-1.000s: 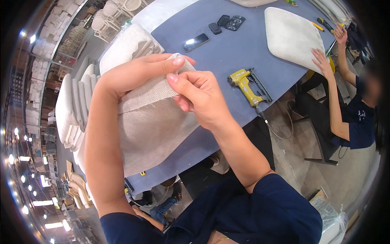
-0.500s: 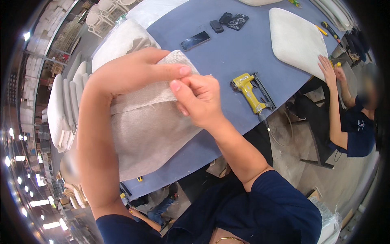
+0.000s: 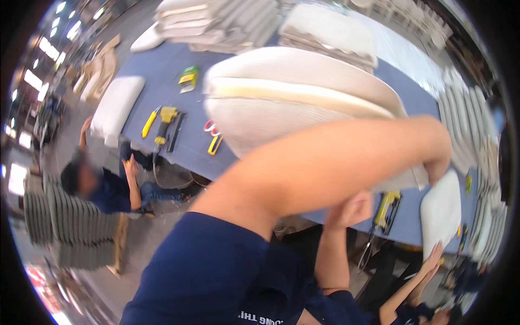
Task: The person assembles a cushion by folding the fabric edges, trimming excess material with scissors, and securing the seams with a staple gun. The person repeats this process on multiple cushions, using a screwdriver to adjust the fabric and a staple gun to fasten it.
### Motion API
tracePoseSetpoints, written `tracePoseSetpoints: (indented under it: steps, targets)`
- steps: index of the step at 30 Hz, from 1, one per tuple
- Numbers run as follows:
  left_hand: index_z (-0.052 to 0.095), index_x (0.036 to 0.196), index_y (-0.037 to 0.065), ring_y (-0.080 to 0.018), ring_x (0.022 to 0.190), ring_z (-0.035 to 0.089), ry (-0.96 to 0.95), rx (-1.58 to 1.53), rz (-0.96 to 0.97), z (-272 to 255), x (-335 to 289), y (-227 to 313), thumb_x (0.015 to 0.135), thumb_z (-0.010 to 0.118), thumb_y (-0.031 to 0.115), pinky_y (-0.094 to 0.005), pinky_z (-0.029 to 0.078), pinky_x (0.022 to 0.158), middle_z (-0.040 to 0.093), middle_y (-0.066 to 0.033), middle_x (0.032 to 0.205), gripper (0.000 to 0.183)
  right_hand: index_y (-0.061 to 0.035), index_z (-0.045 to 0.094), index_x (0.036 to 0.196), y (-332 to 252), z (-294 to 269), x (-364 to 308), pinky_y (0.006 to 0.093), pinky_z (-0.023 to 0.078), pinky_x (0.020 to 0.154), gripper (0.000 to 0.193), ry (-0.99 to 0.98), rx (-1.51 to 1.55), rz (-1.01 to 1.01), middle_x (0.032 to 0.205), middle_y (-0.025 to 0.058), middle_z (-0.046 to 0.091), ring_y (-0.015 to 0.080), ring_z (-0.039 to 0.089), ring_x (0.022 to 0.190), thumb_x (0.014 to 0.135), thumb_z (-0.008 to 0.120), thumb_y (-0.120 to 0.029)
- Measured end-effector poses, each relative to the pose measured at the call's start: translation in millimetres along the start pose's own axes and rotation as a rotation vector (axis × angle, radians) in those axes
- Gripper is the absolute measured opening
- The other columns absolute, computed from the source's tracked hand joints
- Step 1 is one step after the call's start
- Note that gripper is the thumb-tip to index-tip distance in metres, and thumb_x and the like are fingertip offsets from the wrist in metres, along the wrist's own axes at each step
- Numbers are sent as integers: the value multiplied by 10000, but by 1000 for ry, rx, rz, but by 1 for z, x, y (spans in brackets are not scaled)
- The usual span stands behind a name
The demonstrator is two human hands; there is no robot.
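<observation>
In front of me a large seat cushion [image 3: 249,124] stands tilted on the table, covered in light beige fabric. A strip of pale yellow foam [image 3: 281,93] shows through a long gap in the cover. My left forearm crosses over the cushion's near side. My left hand [image 3: 433,146] bends down at the cushion's right end, fingers blurred and partly hidden, closed round the fabric edge. Below that forearm my right hand [image 3: 352,210] is closed, fingers curled by the cushion's near edge; whatever they hold is hidden.
On the blue table [image 3: 162,65] lie a yellow staple gun [image 3: 165,123], red-handled scissors [image 3: 212,127] and a green box [image 3: 188,79]. Another staple gun [image 3: 387,210] lies right of my right hand. Stacked covers [image 3: 216,24] stand behind. Co-workers sit left and right, the right one touching a white cushion [image 3: 441,208].
The view has swung left, bringing more of the table and another co-worker into sight. My hands, together on the fabric before, are now apart. The cushion's foam now shows.
</observation>
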State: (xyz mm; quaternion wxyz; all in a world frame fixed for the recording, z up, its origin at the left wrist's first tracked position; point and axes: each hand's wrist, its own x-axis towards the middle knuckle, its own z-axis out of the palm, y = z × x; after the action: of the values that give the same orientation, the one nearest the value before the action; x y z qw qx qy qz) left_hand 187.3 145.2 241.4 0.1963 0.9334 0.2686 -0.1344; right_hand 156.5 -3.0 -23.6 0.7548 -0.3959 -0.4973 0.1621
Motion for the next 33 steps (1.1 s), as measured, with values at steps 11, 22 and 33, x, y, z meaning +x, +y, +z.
tracePoseSetpoints:
  steps: [11, 22, 33]
  targets:
    - [838, 1333, 229, -284, 1222, 756, 244, -26, 155, 43, 23, 21, 881, 780, 357, -470, 585, 998, 796, -76, 1348, 473, -51, 593, 1508, 20, 238, -157, 474, 590, 914, 565, -1250, -228, 35, 1168, 248, 680, 385, 723, 1070, 1040, 745, -329]
    - [808, 1366, 264, -239, 1240, 743, 217, -3, 90, 41, 30, 27, 822, 832, 384, -486, 574, 1018, 780, -1, 1351, 558, -90, 514, 1153, 44, 277, -166, 478, 587, 638, 397, -965, -86, 534, 808, 145, 684, 354, 739, 678, 1013, 804, -322]
    - [812, 1280, -2, -409, 1293, 721, 174, -111, 64, 21, -18, -5, 966, 721, 626, -522, 572, 1083, 753, -252, 1392, 708, -53, 460, 1638, -14, 14, -115, 358, 550, 995, 724, -1218, 125, 912, 1258, 146, 762, 183, 727, 1104, 1029, 811, -226]
